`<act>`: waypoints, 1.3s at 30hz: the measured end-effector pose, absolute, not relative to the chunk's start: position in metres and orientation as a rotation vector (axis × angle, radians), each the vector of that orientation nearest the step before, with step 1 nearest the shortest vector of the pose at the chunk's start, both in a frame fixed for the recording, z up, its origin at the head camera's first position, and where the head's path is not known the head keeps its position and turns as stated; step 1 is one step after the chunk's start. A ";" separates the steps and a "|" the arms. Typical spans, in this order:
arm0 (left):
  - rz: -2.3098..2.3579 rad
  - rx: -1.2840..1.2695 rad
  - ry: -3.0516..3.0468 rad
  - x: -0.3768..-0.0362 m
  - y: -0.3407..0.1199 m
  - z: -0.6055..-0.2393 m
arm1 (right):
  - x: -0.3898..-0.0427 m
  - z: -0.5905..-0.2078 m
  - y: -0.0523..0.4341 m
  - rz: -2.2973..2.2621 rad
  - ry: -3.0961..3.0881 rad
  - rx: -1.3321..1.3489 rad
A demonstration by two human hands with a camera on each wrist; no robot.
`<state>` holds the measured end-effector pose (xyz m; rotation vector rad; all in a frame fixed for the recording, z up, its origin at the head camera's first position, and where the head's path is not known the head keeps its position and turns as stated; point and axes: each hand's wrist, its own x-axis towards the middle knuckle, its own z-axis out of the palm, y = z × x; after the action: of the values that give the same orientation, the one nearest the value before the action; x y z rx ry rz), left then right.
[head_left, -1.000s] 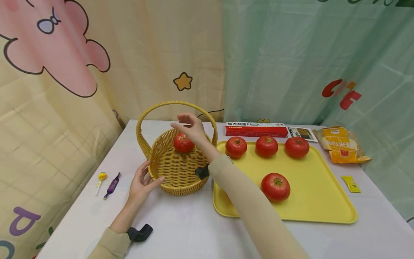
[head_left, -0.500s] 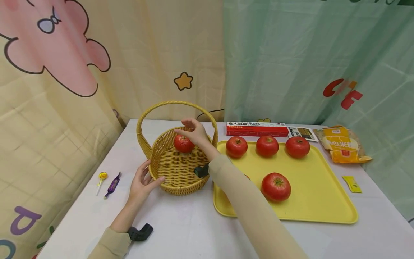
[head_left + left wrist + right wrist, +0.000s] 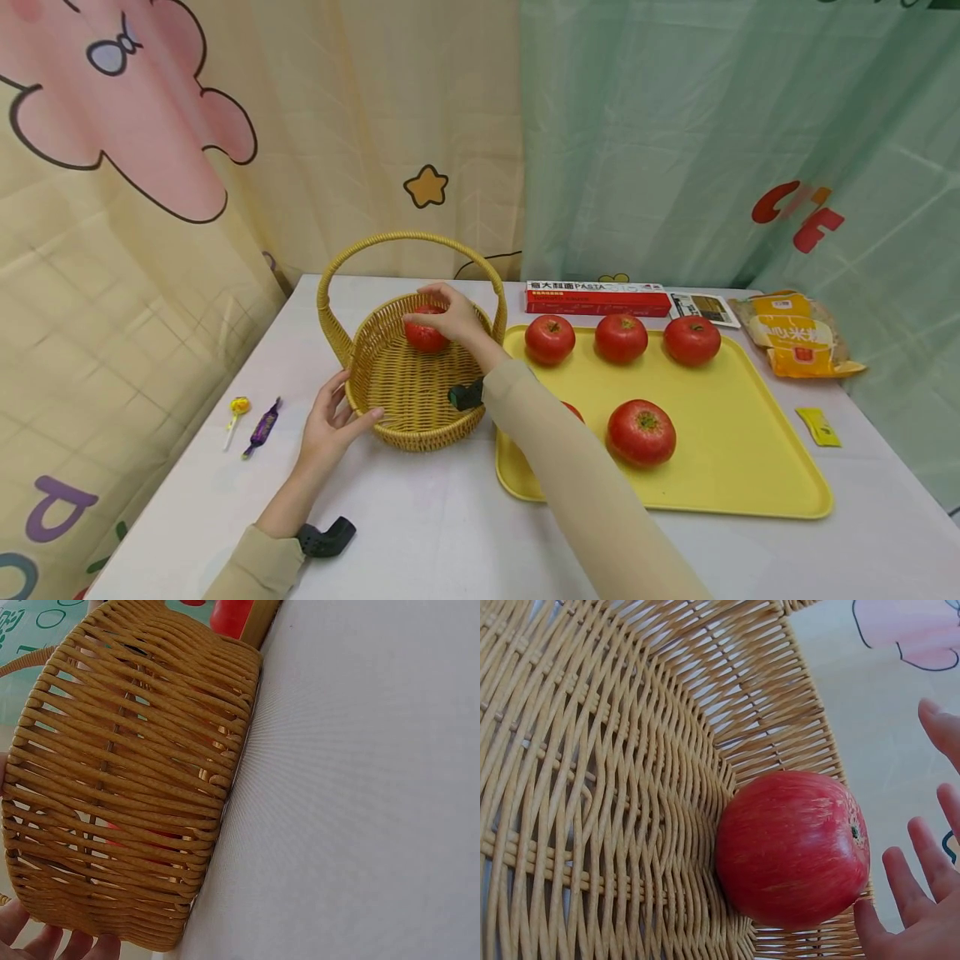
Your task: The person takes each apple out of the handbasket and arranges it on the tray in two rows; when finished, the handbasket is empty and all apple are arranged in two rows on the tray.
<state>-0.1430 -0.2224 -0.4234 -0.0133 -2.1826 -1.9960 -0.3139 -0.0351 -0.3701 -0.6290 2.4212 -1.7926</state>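
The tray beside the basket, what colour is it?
Plain yellow; the tray shows best in the head view.

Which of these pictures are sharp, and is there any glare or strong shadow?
Head view: even, soft light, only faint shadows under the basket; slight wide-angle bending at edges. Left wrist view: weave sharp, table washed out. Right wrist view: apple sharp, no glare.

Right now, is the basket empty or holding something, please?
Holding something: one red apple lies inside the basket, against its far wall.
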 end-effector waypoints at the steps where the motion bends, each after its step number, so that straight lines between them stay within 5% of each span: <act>1: -2.001 -0.019 -2.179 -0.143 -0.223 -0.424 | -0.314 -0.371 -0.035 -1.781 2.418 -0.619; 39: -2.032 -0.011 -2.178 -0.142 -0.222 -0.424 | -0.314 -0.379 -0.035 -1.447 2.515 -0.630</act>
<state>-0.1424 -0.2220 -0.4243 -0.0110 -2.1776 -2.0317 -0.3138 -0.0345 -0.3794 -0.6302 2.5154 -1.4465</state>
